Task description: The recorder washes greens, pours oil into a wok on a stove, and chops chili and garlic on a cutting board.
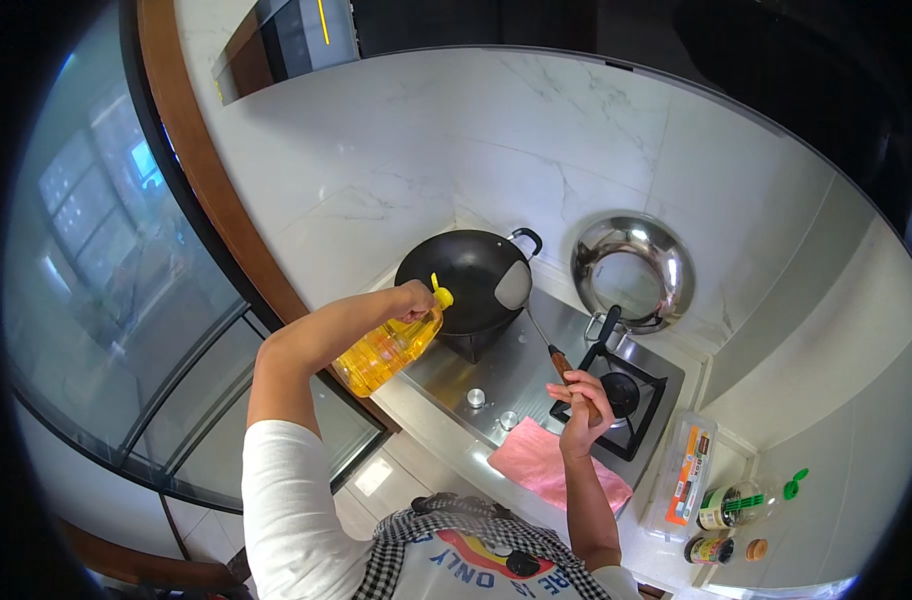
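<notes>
My left hand (418, 301) grips a large clear plastic bottle of yellow cooking oil (387, 352) near its neck. The bottle is tilted, its yellow spout with the cap flipped up at the near left rim of a black wok (456, 262). Whether oil flows out cannot be told. My right hand (585, 409) holds the wooden handle of a metal spatula (514, 286), whose broad blade rests over the right side of the wok. The wok stands on the left burner of a steel gas stove (437, 373).
A shiny steel basin (685, 277) leans against the marble-patterned wall behind the right burner (619, 395). A pink cloth (535, 461) lies on the stove's front edge. At the right are a plastic box (677, 480), a green-capped bottle (733, 506) and a small jar (709, 550). A glass door (126, 300) stands left.
</notes>
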`<state>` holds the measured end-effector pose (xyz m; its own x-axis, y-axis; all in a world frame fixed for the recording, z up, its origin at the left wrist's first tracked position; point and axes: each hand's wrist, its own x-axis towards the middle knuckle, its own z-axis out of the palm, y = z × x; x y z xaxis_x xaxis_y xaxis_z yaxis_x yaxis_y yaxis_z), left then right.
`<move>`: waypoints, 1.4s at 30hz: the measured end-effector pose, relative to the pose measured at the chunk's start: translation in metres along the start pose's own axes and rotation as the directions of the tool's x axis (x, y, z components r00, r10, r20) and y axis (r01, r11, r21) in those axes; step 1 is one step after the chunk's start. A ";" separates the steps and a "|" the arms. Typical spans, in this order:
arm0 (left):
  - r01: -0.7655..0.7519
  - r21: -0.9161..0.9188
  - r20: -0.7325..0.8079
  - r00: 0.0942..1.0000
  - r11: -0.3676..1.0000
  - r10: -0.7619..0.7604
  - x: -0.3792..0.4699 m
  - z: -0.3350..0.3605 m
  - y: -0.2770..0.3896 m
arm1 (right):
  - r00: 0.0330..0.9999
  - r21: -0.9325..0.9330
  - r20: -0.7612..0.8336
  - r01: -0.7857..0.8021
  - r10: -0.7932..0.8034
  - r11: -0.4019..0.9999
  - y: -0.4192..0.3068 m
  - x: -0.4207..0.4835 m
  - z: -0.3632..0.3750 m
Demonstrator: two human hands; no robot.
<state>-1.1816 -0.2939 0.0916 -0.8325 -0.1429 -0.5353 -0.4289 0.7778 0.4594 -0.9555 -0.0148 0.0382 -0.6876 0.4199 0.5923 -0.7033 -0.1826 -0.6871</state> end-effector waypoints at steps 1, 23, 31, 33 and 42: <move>0.027 -0.002 -0.023 0.999 1.000 -0.028 0.003 0.001 0.000 | 1.000 0.011 -0.001 -0.002 0.002 1.000 0.000 0.000 0.000; 0.042 -0.010 0.002 0.999 0.999 -0.042 -0.010 -0.001 0.004 | 1.000 0.021 0.004 -0.018 0.018 1.000 0.004 0.000 0.000; -0.108 -0.144 0.031 0.993 0.984 0.113 -0.032 -0.024 -0.008 | 0.997 0.055 -0.055 -0.053 0.056 0.997 0.005 -0.001 0.004; -0.149 -0.185 0.027 0.987 0.971 0.156 -0.042 -0.033 -0.011 | 0.995 0.056 -0.069 -0.061 0.065 0.997 0.006 0.000 0.005; -0.285 -0.442 0.003 0.948 0.850 0.319 -0.080 -0.055 -0.033 | 0.993 0.036 -0.110 -0.042 0.046 0.998 0.010 0.010 0.016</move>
<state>-1.1206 -0.3419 0.1581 -0.9248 0.1149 -0.3627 -0.2824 0.4316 0.8567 -0.9721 -0.0266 0.0442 -0.6954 0.5061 0.5102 -0.6795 -0.2320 -0.6960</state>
